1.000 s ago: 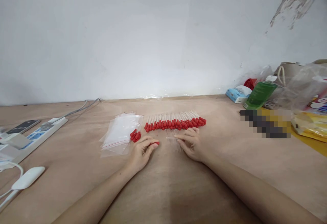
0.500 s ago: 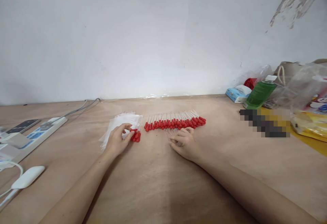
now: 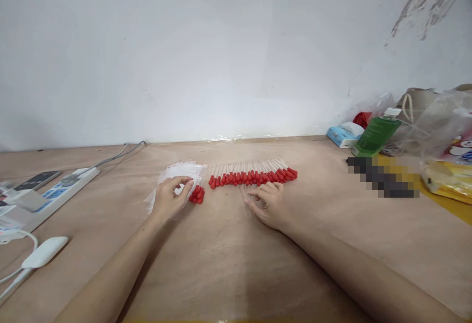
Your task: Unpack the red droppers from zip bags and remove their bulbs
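Note:
My left hand [image 3: 172, 196] hovers over a fanned stack of clear zip bags [image 3: 167, 170], thumb and forefinger curved and a little apart, with nothing visible between them. Right beside its fingertips is a small pile of red rubber bulbs [image 3: 197, 194]. Fingers spread, my right hand [image 3: 271, 205] rests over thin clear glass tubes [image 3: 245, 194], touching them and covering part of them. Just beyond lies a long row of droppers [image 3: 250, 177], red bulbs towards me and glass stems pointing to the wall.
A power strip [image 3: 55, 192] with plugs, a phone [image 3: 39, 180] and a white adapter [image 3: 44, 252] lie on the left. To the right stand a green bottle [image 3: 376, 132], a blue tissue pack [image 3: 342, 136] and plastic bags [image 3: 442, 126]. A wall [image 3: 221, 57] closes off the back.
My left fingers have lifted slightly off the red bulbs, which now sit in a tighter pile. My right hand has shifted only slightly over the glass tubes.

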The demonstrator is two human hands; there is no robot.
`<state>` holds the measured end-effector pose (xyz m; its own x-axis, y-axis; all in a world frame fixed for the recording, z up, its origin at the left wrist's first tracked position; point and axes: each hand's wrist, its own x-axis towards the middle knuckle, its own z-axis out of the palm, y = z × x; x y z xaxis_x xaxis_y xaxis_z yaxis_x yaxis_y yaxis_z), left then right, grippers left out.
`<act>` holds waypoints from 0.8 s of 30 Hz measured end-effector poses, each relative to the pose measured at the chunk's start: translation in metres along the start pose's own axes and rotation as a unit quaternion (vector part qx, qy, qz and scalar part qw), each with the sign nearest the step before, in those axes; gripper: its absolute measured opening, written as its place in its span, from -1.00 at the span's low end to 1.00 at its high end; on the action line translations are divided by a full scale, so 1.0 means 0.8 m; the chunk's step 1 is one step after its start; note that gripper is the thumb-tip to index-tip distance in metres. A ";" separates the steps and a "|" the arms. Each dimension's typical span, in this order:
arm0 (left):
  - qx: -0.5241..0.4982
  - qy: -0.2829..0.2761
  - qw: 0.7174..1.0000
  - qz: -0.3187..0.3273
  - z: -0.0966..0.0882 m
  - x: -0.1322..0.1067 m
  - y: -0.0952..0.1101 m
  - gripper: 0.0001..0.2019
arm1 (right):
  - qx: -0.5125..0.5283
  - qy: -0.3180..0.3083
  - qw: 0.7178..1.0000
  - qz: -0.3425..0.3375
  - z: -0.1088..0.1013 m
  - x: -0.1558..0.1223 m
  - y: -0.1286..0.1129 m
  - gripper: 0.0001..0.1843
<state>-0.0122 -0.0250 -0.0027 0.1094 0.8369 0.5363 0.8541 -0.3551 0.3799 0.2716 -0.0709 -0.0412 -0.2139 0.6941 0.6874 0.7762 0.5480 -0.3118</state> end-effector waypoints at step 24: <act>0.215 -0.186 0.953 -0.108 0.030 0.075 0.075 -0.70 | 0.022 0.106 0.989 0.102 0.004 0.002 0.008 -0.82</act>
<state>0.0578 0.0138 0.0344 0.0122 0.9893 0.1452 0.9977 -0.0216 0.0638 0.2744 -0.0645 -0.0446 0.0770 0.6810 0.7282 0.7631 0.4298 -0.4827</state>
